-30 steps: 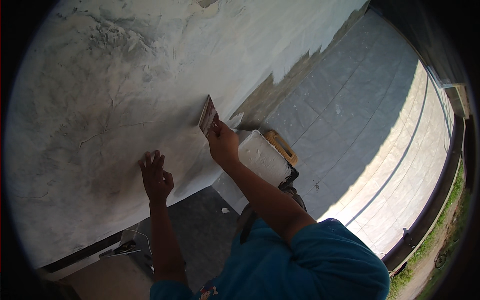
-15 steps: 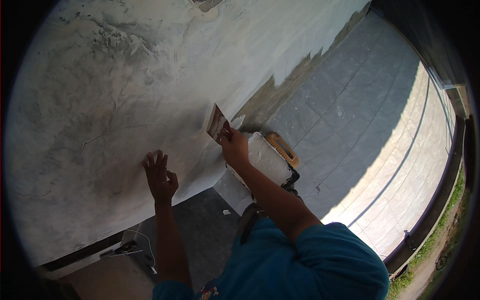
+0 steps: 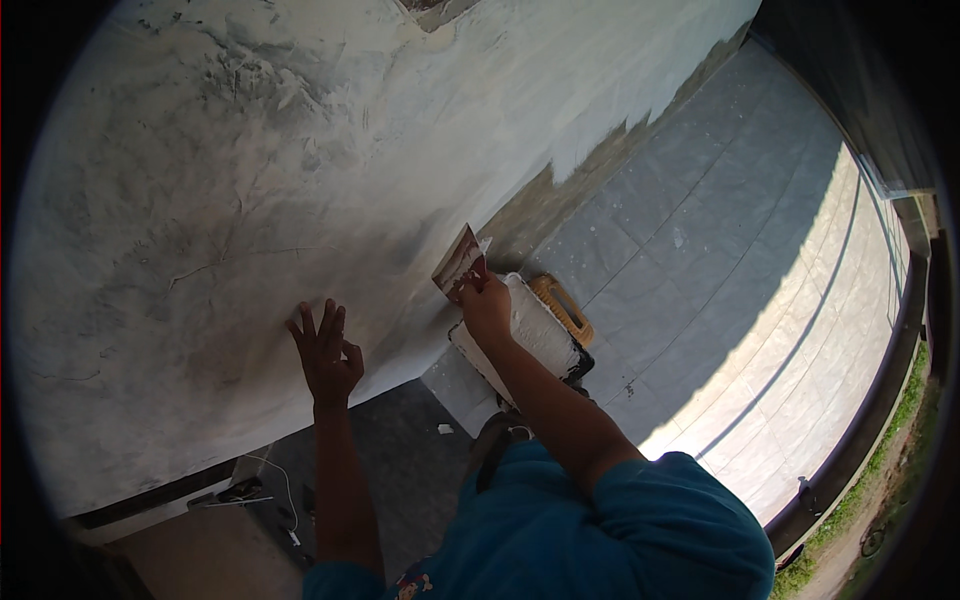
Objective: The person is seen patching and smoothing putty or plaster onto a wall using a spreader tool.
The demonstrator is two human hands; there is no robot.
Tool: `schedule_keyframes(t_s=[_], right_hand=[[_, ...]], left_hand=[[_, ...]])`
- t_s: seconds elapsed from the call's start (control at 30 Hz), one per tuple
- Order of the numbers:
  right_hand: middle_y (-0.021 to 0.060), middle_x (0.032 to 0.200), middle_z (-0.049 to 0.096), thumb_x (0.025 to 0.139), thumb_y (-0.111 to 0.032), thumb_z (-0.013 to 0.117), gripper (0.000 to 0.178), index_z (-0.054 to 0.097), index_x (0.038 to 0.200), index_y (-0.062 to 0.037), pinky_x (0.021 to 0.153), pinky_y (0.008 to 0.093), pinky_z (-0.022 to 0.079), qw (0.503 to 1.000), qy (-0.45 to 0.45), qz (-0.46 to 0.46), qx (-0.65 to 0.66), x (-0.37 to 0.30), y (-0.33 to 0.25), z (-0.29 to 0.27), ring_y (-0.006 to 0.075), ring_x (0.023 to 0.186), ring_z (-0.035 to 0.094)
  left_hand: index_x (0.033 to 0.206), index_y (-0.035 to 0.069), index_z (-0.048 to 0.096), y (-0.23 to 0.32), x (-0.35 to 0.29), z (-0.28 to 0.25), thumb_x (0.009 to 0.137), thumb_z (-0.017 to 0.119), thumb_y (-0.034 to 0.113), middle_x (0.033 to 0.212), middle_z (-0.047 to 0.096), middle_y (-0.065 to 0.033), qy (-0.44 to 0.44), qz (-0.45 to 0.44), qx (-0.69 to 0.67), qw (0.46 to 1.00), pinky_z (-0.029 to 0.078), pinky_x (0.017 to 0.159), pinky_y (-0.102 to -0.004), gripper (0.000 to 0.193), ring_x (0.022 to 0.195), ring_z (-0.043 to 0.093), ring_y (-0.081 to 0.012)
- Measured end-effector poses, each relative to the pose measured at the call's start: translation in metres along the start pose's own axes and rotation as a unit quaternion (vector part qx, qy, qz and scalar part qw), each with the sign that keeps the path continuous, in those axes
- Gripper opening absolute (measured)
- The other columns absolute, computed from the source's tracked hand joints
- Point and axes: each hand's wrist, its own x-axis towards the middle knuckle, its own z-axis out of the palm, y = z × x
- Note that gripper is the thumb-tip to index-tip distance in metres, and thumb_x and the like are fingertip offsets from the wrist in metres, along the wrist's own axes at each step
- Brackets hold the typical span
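In my right hand (image 3: 487, 312) is a putty knife (image 3: 461, 264), its wide blade smeared with white paste and held close to the wall. My left hand (image 3: 330, 352) has its fingers spread near the wall (image 3: 220, 330), which carries patchy white and grey skim coat and a thin crack line; whether the fingertips touch it I cannot tell. Below my right hand stands a tub (image 3: 545, 345) of white paste with a dark, smeared rim, partly hidden by my right forearm. A yellow-brown plastic jug (image 3: 563, 308) with a handle is right beside the tub.
Grey floor tiles (image 3: 690, 220) stretch to the right, sunlit along the outer side up to a dark edge. A bare, uncoated strip (image 3: 520, 205) runs along the wall's foot. At lower left lie a white cable (image 3: 290, 490) and dark items; a white scrap (image 3: 445, 429) rests on dark floor.
The putty knife in my right hand has shifted right and slightly down, and its blade has turned. My left hand's fingers have spread wider. The view has shifted a little.
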Motion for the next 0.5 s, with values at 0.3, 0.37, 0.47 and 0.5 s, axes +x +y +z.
schedule_keyframes(t_s=[0.3,0.37,0.47,0.5], right_hand=[[0.0213,0.076,0.065,0.081,-0.016,0.059,0.022,0.063,0.091,0.0029,0.069,0.0429,0.050,0.999,0.003,-0.036,-0.021,0.005,-0.077,0.043,0.0370,0.075,0.066],[0.0192,0.079,0.068,0.081,-0.014,0.058,0.022,0.064,0.094,0.0033,0.071,0.0387,0.051,0.995,-0.058,-0.080,0.009,-0.021,-0.063,0.032,0.0313,0.075,0.068],[0.0157,0.082,0.071,0.080,-0.011,0.058,0.023,0.066,0.094,0.0050,0.072,0.0347,0.052,0.994,-0.008,0.034,0.104,-0.007,-0.025,0.010,0.0246,0.076,0.068],[0.0129,0.082,0.071,0.079,-0.010,0.059,0.023,0.066,0.093,0.0068,0.070,0.0333,0.052,0.990,0.046,0.035,0.130,0.018,-0.010,-0.002,0.0208,0.075,0.068]], left_hand=[[0.140,0.008,0.048,0.029,0.009,0.008,0.076,0.049,0.003,0.148,0.045,-0.0072,-0.023,-0.060,0.013,0.998,0.008,0.117,-0.0629,0.064,0.145,0.016,-0.0446],[0.133,0.005,0.054,0.030,0.010,0.007,0.075,0.050,0.006,0.147,0.046,-0.0076,-0.001,-0.063,0.015,0.998,0.011,0.116,-0.0646,0.059,0.145,0.017,-0.0466],[0.133,0.005,0.054,0.031,0.012,0.003,0.074,0.050,0.005,0.147,0.046,-0.0079,-0.005,-0.063,0.008,0.998,0.012,0.115,-0.0650,0.059,0.145,0.017,-0.0468],[0.133,0.005,0.054,0.035,0.017,0.004,0.074,0.050,0.005,0.147,0.046,-0.0079,-0.001,-0.063,0.006,0.998,0.012,0.115,-0.0650,0.059,0.145,0.017,-0.0468]])
